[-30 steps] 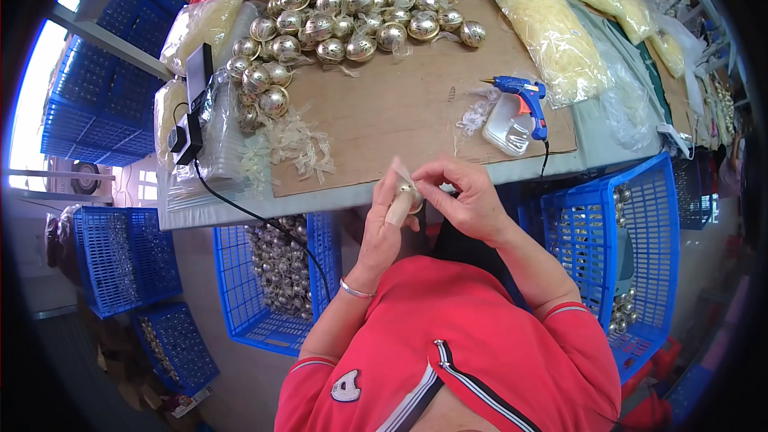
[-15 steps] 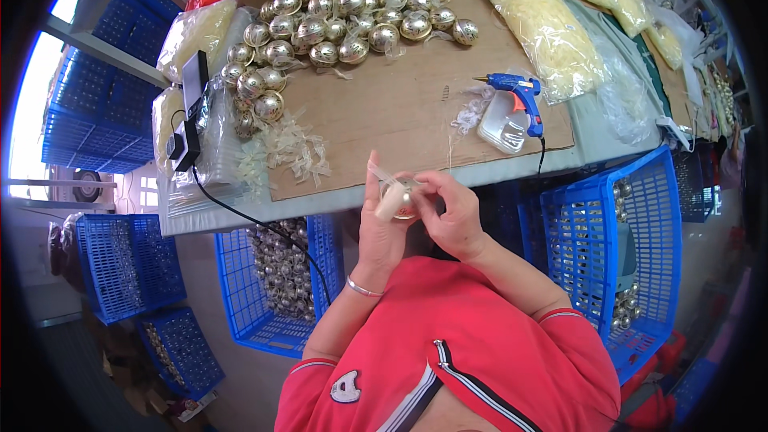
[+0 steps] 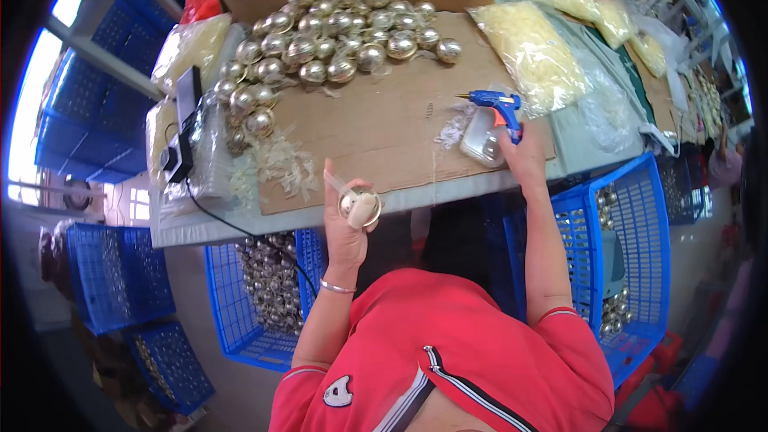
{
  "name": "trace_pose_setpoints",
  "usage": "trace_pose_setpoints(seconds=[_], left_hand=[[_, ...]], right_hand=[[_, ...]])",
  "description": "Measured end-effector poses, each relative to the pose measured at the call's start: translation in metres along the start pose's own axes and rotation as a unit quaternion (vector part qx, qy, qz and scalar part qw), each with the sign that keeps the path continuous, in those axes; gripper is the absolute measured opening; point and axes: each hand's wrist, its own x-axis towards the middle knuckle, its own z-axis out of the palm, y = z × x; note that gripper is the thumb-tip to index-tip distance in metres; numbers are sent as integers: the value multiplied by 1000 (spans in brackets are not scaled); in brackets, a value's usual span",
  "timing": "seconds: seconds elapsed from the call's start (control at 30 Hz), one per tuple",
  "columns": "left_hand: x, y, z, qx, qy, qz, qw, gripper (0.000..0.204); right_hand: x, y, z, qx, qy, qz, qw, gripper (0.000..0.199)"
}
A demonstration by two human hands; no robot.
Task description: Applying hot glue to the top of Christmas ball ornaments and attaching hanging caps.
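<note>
My left hand (image 3: 345,242) is closed around a shiny gold ball ornament (image 3: 349,202), held just off the table's front edge. The thumb, which looks covered in something pale, presses across the ball. A thin translucent ribbon strip (image 3: 334,184) runs from the ball to my raised index finger. Out to the right, my right hand (image 3: 525,157) has its fingers around the handle of a blue hot glue gun (image 3: 490,98). The gun's nozzle points left, above a small transparent plastic tray (image 3: 480,144). Part of the handle is hidden by my fingers.
Many gold balls (image 3: 341,70) are heaped at the back of a cardboard sheet (image 3: 376,128). Ribbon scraps (image 3: 286,166) lie at left. A bag of yellowish pieces (image 3: 532,52) sits at back right. Blue crates (image 3: 632,240) of balls flank me. A black cable (image 3: 216,222) crosses the table edge.
My right hand has left the ball and reached right to the glue gun's handle. My left hand keeps the ball, now a little farther left in view. The whole view has shifted slightly.
</note>
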Motion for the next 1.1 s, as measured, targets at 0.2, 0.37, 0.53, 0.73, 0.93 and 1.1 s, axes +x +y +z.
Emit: trace_pose_setpoints(seconds=[0.2, 0.37, 0.53, 0.73, 0.93, 1.1], left_hand=[[4, -1, -10, -2, 17, 11, 1000, 76], [3, 3, -13, -25, 44, -11, 999, 76], [4, 2, -4, -5, 47, -3, 999, 73], [5, 0, -6, 8, 49, -7, 999, 71], [4, 3, -1, 15, 51, -10, 999, 71], [5, 3, 0, 10, 49, -10, 999, 70]], right_hand=[[-8, 2, -8, 47, 97, -37, 993, 20], [-57, -27, -33, 402, -189, 46, 895, 37], [-93, -72, -23, 513, -405, 126, 746, 26], [-117, -90, -7, 419, -455, 47, 785, 12], [-123, -96, -1, 322, -434, -4, 841, 27], [-125, -97, 2, 299, -426, -18, 854, 32]])
